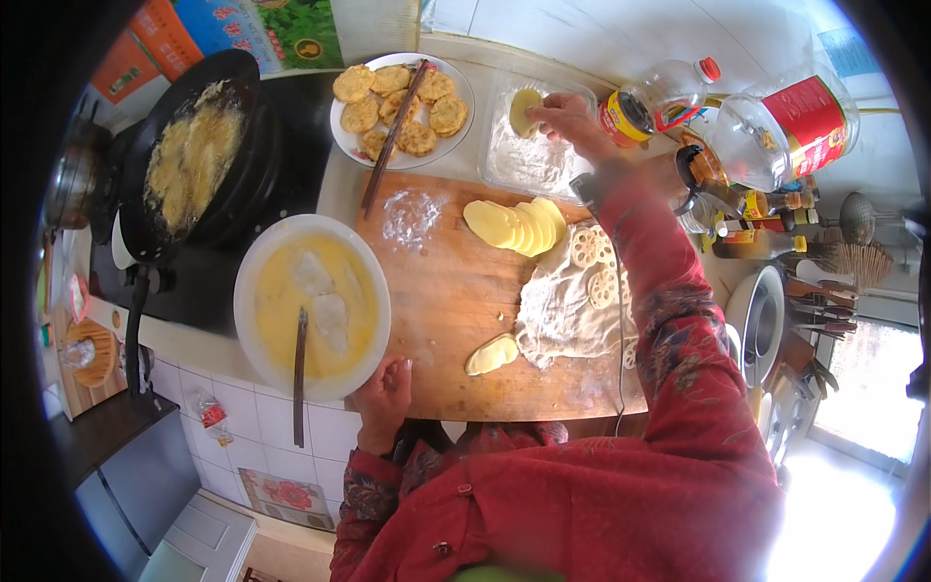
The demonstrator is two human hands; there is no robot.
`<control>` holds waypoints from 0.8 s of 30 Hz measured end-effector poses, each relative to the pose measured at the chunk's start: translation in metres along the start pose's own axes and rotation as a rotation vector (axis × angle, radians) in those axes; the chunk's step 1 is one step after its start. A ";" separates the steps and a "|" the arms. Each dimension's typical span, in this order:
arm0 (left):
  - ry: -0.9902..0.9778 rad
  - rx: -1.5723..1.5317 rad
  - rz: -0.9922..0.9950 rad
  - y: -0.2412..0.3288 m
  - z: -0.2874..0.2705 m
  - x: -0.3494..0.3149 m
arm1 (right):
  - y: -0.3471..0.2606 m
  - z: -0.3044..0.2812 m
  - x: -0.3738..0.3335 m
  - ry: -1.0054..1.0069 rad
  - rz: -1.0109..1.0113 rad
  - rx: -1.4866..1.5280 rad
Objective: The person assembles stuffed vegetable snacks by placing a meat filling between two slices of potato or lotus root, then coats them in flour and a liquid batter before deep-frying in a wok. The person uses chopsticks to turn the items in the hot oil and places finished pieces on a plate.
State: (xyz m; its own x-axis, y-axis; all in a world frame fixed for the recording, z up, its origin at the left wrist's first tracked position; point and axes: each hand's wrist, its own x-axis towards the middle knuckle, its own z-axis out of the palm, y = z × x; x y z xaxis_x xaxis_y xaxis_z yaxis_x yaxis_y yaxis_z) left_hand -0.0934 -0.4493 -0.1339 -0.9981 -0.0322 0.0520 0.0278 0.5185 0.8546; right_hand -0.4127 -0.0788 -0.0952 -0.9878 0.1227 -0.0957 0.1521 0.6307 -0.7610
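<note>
My right hand (pixel 567 120) reaches to the far side and pinches a yellow potato slice (pixel 525 113) over a clear square tub (pixel 493 173) of white flour. A fanned row of potato slices (pixel 514 225) lies on the wooden board (pixel 451 291) just nearer than the tub. More slices (pixel 493 355) sit at the board's near part, beside pale floured cloth (pixel 553 315) bearing lotus root slices (pixel 603 288). Next to the white bowl (pixel 381 262) of yellow batter, my left hand (pixel 383 396) rests with curled fingers, nothing visible in them. Chopsticks (pixel 300 378) lean in the batter, where pale floured slices float.
A black wok (pixel 244 107) of bubbling oil and frying food stands on the hob at left. Fried rounds (pixel 448 114) and chopsticks lie on a plate (pixel 344 131) at the back. Bottles (pixel 776 131) and jars crowd the right, with a metal basin (pixel 756 310). Flour (pixel 412 218) dusts the board.
</note>
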 end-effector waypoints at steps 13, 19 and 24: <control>0.046 0.026 -0.008 0.001 0.004 0.000 | 0.021 -0.007 0.030 -0.056 -0.330 -0.611; 0.056 0.018 -0.008 0.001 0.003 0.000 | 0.015 0.006 0.028 -0.285 -0.245 -0.589; 0.066 -0.040 -0.005 0.000 0.005 0.000 | 0.002 -0.003 0.002 -0.411 -0.355 -0.679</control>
State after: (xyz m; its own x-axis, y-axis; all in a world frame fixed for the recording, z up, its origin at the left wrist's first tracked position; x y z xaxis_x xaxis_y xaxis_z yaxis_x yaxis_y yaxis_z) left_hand -0.0934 -0.4449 -0.1365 -0.9925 -0.0915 0.0806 0.0265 0.4835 0.8749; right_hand -0.4148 -0.0750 -0.0949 -0.8945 -0.3715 -0.2488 -0.3095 0.9161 -0.2550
